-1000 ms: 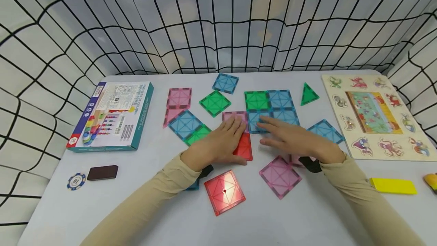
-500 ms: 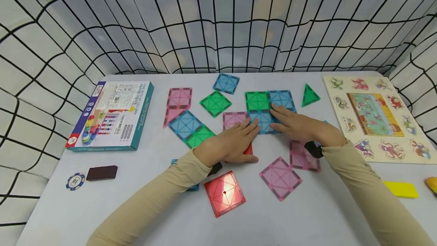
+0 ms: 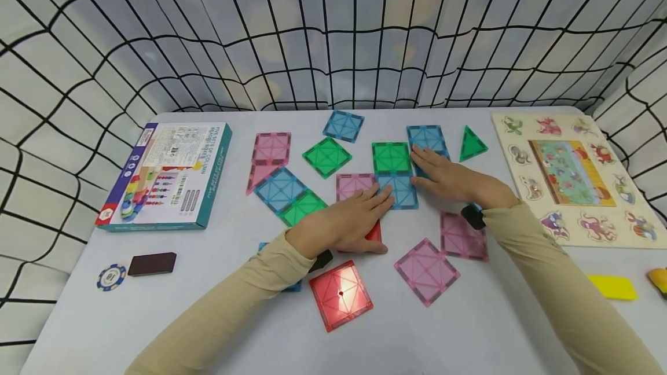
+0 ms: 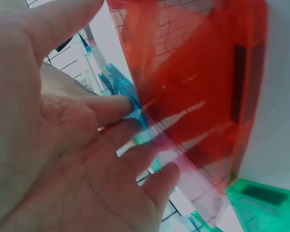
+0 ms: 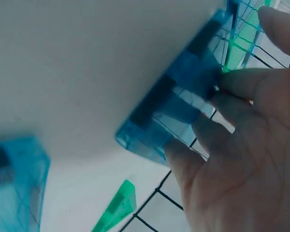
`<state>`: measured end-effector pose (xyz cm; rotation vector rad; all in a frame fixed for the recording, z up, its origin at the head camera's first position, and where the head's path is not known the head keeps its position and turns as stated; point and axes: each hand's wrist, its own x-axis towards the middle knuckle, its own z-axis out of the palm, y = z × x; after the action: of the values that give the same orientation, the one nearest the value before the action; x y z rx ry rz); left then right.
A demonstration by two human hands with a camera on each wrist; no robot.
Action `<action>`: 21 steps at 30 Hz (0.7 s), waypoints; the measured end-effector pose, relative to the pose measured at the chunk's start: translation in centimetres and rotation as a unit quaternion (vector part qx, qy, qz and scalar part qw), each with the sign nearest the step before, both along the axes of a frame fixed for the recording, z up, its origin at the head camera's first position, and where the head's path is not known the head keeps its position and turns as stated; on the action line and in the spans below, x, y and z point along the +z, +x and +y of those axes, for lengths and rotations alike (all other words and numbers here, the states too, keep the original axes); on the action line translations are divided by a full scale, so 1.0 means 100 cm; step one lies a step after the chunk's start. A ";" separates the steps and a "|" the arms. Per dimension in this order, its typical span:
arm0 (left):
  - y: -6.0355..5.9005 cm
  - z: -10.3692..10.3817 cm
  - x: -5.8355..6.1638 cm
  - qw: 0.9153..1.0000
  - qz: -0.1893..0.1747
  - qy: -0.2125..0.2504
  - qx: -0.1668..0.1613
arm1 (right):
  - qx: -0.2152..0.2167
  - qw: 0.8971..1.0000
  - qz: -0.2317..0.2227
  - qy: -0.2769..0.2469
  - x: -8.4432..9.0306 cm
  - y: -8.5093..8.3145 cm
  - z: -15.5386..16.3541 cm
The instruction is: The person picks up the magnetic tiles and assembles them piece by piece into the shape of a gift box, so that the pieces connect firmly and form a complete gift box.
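Observation:
Flat magnetic tiles lie on the white table (image 3: 469,328). My left hand (image 3: 354,216) lies flat, palm over a red tile (image 3: 373,232), fingertips touching a pink tile (image 3: 350,184) and a blue tile (image 3: 403,191). My right hand (image 3: 443,175) rests flat with straight fingers on a blue tile (image 3: 427,136), beside a green tile (image 3: 392,157). In the left wrist view my left hand (image 4: 87,159) has straight fingers against the red tile (image 4: 198,82). In the right wrist view my right hand's fingers (image 5: 232,145) press the blue tile (image 5: 179,101).
More tiles lie around: a red one (image 3: 341,294), two pink ones (image 3: 426,271), a green triangle (image 3: 471,144). A toy box (image 3: 167,175), a poker chip (image 3: 111,277) and a dark block (image 3: 152,263) sit left. An animal puzzle board (image 3: 573,175) and a yellow block (image 3: 615,286) sit right.
My right hand moved away from me and slid the blue tile farther back, out of line with the green one. My left hand shifted slightly right onto the pink and blue tiles.

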<state>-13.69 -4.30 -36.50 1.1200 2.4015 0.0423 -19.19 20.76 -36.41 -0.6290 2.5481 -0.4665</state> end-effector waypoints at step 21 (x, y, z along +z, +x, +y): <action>-0.002 -0.007 -0.002 1.000 -0.021 0.016 -0.002 | 0.057 0.994 0.079 0.054 0.003 -0.008 -0.016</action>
<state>-13.90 -4.98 -36.68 1.1282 2.3684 0.1022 -19.99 19.11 -36.13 -0.7933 2.6462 -0.2455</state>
